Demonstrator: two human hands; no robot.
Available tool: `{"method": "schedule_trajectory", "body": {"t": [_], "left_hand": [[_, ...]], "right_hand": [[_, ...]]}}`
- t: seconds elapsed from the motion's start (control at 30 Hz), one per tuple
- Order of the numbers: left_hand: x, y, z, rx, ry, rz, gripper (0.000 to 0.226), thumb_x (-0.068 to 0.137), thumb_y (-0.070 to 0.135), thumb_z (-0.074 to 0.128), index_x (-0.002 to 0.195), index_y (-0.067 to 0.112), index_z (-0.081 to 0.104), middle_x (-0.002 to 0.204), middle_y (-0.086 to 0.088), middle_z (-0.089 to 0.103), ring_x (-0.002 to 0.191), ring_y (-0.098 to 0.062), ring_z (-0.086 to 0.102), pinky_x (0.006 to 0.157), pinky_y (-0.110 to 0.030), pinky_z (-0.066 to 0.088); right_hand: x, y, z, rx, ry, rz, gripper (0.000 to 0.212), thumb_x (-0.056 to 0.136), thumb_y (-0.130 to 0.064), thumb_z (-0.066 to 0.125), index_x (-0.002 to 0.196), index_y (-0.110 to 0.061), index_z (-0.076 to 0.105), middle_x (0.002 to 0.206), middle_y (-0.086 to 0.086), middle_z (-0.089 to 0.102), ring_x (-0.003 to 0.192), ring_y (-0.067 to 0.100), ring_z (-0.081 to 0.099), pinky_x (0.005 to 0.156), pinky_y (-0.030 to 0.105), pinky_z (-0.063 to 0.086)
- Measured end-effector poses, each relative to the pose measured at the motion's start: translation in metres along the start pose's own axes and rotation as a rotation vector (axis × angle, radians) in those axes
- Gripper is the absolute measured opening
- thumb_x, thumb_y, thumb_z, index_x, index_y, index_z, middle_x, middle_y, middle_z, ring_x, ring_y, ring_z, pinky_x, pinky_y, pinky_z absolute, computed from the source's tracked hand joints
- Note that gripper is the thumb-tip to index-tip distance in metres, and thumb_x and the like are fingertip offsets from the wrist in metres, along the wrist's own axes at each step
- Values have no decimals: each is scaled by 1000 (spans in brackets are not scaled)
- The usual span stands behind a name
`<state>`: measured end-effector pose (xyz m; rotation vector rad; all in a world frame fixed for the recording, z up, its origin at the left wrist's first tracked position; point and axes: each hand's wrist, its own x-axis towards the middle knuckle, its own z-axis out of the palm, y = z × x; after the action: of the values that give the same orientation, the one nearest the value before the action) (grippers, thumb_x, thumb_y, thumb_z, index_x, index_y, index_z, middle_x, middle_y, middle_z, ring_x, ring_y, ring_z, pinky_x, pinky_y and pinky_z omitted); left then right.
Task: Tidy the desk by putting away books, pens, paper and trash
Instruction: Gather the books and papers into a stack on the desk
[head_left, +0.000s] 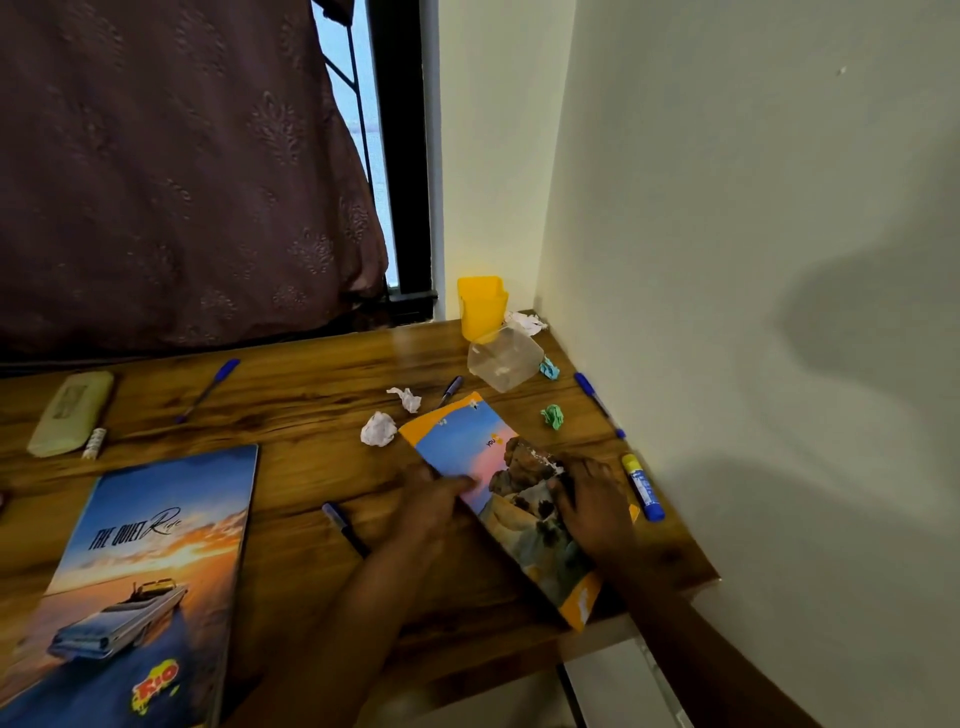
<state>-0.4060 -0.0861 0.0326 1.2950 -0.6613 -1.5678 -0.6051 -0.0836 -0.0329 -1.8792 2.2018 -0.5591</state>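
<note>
"While both arms reach over the surface (291, 415), how many books does it carry?"

"Two. The orange-edged book (457, 447) lies near the right wall, one corner past the front edge. The car-cover book (150, 571) lies flat at the near left, well apart."

"And the grips?"

"The right grip (592, 506) rests spread on the orange-edged book's cover and holds nothing. The left grip (431, 499) is at that book's left edge, fingers over the cover; blur hides whether it closes round the edge."

"Pens?"

"Four. One blue pen (208, 389) is at the far left and a second blue pen (599, 402) lies along the wall. One dark pen (451, 389) is near the clear tub (504, 364), another dark pen (343, 527) beside the left forearm. A single glue stick (642, 486) lies by the wall."

"Trash?"

"Five paper balls. Two white balls (378, 429) sit just past the book's far corner and a third white ball (525, 323) sits in the corner. One green ball (552, 415) is between book and wall, another green ball (549, 368) beside the tub. One yellow cup (482, 306) stands upright behind the tub."
</note>
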Motion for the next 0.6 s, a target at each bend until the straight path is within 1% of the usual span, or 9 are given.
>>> {"method": "schedule_trajectory", "body": {"t": [0.03,0.07,0.13,0.2,0.27,0.37,0.43,0.5,0.6], "left_hand": [[-6,-6,3,33,-42,9,46,83,-8,60,121,16,52,120,-8,62,105,-30,60,86,-47,52],[-12,-9,3,48,-68,42,45,83,-9,59,118,19,53,121,-9,62,107,-30,60,89,-49,52],[-22,-2,2,43,-114,124,46,84,-9,59,118,20,53,125,-10,61,108,-27,61,90,-46,52],[-32,17,-4,51,-187,213,46,85,-8,58,123,17,52,123,-8,62,106,-22,62,87,-40,54],[-43,43,-18,39,-223,288,42,86,-5,57,121,17,54,115,-5,66,100,-19,66,80,-34,57],[-57,84,-54,-67,-213,340,28,86,-1,57,107,16,62,94,3,74,84,-14,70,66,-29,58],[-65,108,-88,-146,-164,354,19,82,7,61,99,16,65,88,3,74,80,-16,70,67,-31,58],[-78,125,-125,-149,-128,367,19,80,12,62,98,18,65,89,1,73,80,-18,70,67,-33,58],[-100,132,-189,14,-77,381,39,76,13,70,113,24,62,109,-4,70,95,-22,68,80,-40,57]], "right_hand": [[0,0,-1,21,-10,5,76,82,-61,15,127,-12,53,126,12,58,118,30,51,102,42,39],[-1,-1,-3,53,-8,3,74,83,-61,18,128,-13,52,127,12,58,119,29,51,104,40,38],[-4,-8,-14,173,2,-4,53,95,-51,36,131,-15,50,131,8,56,122,24,49,106,30,32],[-8,-21,-35,408,-30,-2,42,96,-38,47,134,-19,49,130,0,56,122,16,49,102,19,31],[-15,-44,-62,689,-113,26,40,91,-36,55,129,-24,52,122,-6,59,116,12,53,91,14,39],[-28,-93,-95,947,-155,-7,33,84,-30,63,116,-22,61,108,-10,66,104,11,62,82,19,51],[-40,-137,-101,1082,-161,-17,24,85,-23,64,110,-26,63,105,-8,68,98,10,64,83,26,54],[-54,-184,-91,1155,-117,9,19,86,-24,64,104,-27,65,104,-4,70,97,15,65,84,34,55],[-80,-252,-57,1238,-64,37,22,88,-24,63,110,-23,64,106,-4,69,98,14,65,83,36,55]]}}
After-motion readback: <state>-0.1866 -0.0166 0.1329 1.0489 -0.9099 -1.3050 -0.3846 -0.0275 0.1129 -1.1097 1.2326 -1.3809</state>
